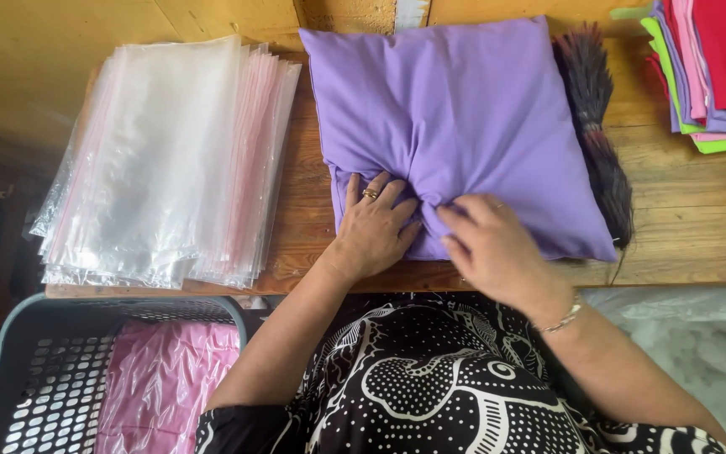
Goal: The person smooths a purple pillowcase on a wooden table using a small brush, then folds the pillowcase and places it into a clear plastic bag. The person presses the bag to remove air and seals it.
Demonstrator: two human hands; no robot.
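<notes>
Black-and-white patterned clothing (pixel 430 395) fills the bottom edge. At twelve o'clock from it, both hands press on a purple cushion (pixel 455 118) lying on the wooden table (pixel 691 219). Left hand (pixel 373 229) rests flat, fingers spread, on the cushion's near edge. Right hand (pixel 491 248), at three o'clock of the left, pinches gathered fabric with curled fingers. Clear plastic bags (pixel 170 160) are stacked at nine o'clock.

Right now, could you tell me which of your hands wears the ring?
The left hand: a ring sits on one finger. The right hand shows only a wrist bracelet.
</notes>
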